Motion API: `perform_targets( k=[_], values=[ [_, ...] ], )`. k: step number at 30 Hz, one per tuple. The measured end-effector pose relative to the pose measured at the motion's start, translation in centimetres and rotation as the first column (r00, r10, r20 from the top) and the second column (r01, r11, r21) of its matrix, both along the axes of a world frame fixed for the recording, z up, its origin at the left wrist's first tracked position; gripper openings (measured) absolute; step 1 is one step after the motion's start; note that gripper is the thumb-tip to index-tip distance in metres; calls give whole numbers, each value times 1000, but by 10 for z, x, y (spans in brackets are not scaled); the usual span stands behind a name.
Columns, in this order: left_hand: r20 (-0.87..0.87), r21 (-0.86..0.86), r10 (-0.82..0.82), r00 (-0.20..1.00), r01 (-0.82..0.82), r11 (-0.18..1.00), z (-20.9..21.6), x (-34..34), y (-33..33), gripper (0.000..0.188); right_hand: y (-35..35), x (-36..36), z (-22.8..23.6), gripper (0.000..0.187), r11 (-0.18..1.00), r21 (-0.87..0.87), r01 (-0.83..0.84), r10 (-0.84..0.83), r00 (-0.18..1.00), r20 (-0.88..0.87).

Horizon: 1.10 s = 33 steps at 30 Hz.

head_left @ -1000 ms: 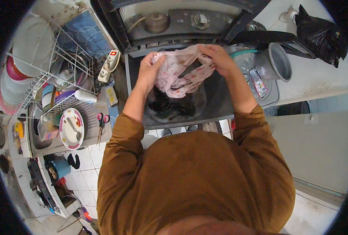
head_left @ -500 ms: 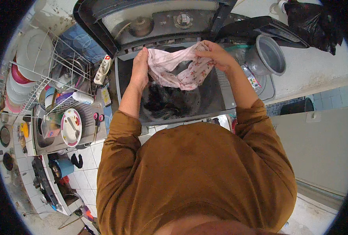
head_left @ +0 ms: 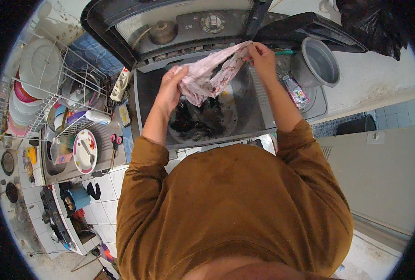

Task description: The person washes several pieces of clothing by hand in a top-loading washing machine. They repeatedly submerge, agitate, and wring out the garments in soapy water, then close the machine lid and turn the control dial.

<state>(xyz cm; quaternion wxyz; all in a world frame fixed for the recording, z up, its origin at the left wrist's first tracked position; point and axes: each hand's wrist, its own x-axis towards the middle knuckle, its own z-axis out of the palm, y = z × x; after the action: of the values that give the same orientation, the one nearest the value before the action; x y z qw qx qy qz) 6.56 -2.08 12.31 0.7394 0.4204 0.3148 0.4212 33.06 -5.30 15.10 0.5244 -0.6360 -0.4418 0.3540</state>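
Observation:
A light pink cloth garment (head_left: 200, 77) with a small floral print is stretched between my two hands. My left hand (head_left: 172, 84) grips its lower left end. At the upper right end, my right hand (head_left: 262, 58) pinches the fabric, so the garment slants upward to the right. Underneath is the open tub of a washing machine (head_left: 252, 109). Dark wet laundry (head_left: 198, 119) lies in the tub in murky water. What kind of garment it is, I cannot tell.
The raised lid (head_left: 109, 32) stands behind the tub. To the right are a grey basin (head_left: 320, 63), a shiny packet (head_left: 297, 93) and a black plastic bag (head_left: 373, 25). At left stand a dish rack (head_left: 84, 77), a power strip (head_left: 119, 85), scissors (head_left: 115, 142) and a used plate (head_left: 85, 151).
My right hand has risen slightly and moved right, while my left has dropped a little. The garment has gone from a level, open loop to a slanted, narrower stretch.

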Motion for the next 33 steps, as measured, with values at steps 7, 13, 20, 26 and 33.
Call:
perform_targets(
  k=[7,13,20,26,33],
  values=[
    [-502,263,-244,830,415,871,-21,13,-27,32,6,-29,-11,55,801,384,-459,511,193,-837],
    [-236,277,-51,970,117,954,-2,33,-31,43,-1,-48,-2,58,844,318,-431,454,258,-853],
    [-227,207,-125,966,173,963,-16,30,-24,23,-5,-35,8,63,794,391,-466,517,178,-837],
    [-117,135,-71,991,87,987,7,34,-29,22,-2,-25,-20,49,816,-9,-578,526,748,-405],
    [-165,107,-6,986,24,994,8,47,-11,28,10,-49,-19,27,920,117,-375,392,894,-217]
  ],
)
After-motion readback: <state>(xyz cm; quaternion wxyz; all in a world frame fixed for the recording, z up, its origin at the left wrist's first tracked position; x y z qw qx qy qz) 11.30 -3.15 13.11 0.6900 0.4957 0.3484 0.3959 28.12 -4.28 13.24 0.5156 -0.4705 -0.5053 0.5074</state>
